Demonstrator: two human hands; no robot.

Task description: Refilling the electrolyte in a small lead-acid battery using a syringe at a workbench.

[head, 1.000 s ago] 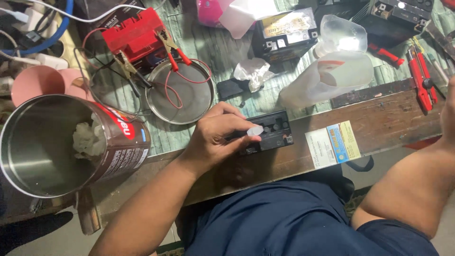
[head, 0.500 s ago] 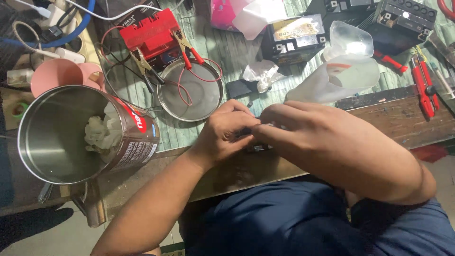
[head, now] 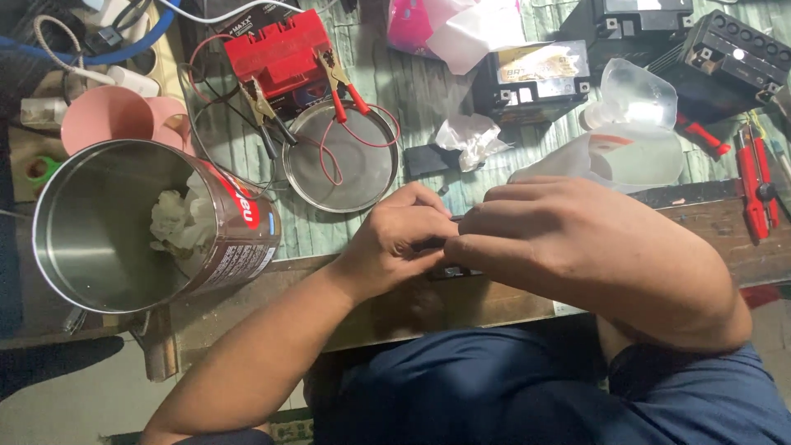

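Both hands (head: 494, 247) grip one small black battery (head: 449, 270).

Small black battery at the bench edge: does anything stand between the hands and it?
Nothing visible does. The left hand and right hand both close over the small black battery, hiding most of it. The metal can lies off to the side.

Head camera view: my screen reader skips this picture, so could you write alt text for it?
Seen from above, a person's left hand and right hand meet over a small black object at a wooden bench edge. Left lies a large metal can; behind are a round metal dish, a red battery with clip leads, and black batteries.
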